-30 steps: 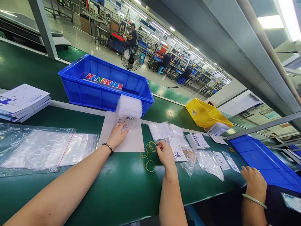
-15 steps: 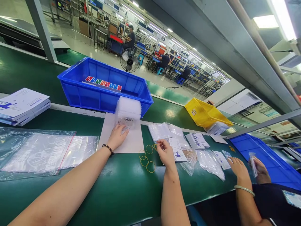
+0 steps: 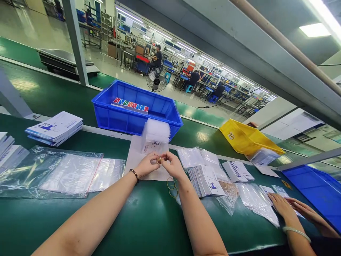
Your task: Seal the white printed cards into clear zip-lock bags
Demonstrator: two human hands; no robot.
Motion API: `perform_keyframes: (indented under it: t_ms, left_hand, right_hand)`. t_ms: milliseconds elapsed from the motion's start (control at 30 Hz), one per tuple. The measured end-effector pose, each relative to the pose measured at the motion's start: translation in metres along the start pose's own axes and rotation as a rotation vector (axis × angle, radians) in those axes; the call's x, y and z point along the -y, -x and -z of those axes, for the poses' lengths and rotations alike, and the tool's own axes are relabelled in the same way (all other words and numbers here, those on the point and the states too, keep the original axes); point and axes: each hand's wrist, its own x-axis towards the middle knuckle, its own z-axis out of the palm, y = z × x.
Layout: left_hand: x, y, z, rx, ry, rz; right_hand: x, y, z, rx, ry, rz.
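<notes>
My left hand (image 3: 147, 165) and my right hand (image 3: 173, 165) meet at the fingertips over a white sheet (image 3: 131, 156). Pinched between them are yellow rubber bands (image 3: 160, 160); how many is hidden by the fingers. Just beyond stands a stack of white plastic bags (image 3: 157, 131), with a printed booklet face (image 3: 151, 145) showing low on its front. More rubber bands (image 3: 173, 188) lie on the green table beside my right wrist. A stack of printed booklets (image 3: 206, 180) is to the right of my right forearm.
A blue bin (image 3: 135, 119) holding a colourful strip sits behind the sheet. Plastic bags (image 3: 71, 174) and booklets (image 3: 57, 126) lie left. A yellow bin (image 3: 247, 137) and another blue bin (image 3: 314, 192) are right, near a co-worker's hands (image 3: 285, 206). A metal beam runs overhead.
My right hand has moved left from the rubber bands to my left hand, bringing bands with it. My left hand has come off the booklet face. The view has shifted left.
</notes>
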Motion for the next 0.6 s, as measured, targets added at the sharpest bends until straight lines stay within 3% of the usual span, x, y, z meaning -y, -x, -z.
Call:
perform_keyframes:
  t_ms: [100, 233, 400, 600]
  left_hand:
    - [0.005, -0.003, 0.001, -0.026, 0.056, 0.043]
    - [0.009, -0.008, 0.006, -0.1, 0.197, 0.131]
    - [0.009, -0.009, 0.007, -0.216, 0.298, 0.183]
    - [0.005, -0.002, -0.006, -0.148, 0.241, 0.182]
  right_hand:
    - [0.003, -0.001, -0.011, 0.048, -0.311, 0.006]
    - [0.002, 0.003, -0.014, -0.019, -0.658, -0.046]
    - [-0.008, 0.005, -0.022, -0.045, -0.513, -0.118]
    - [-0.006, 0.004, -0.031, -0.145, -0.394, -0.132]
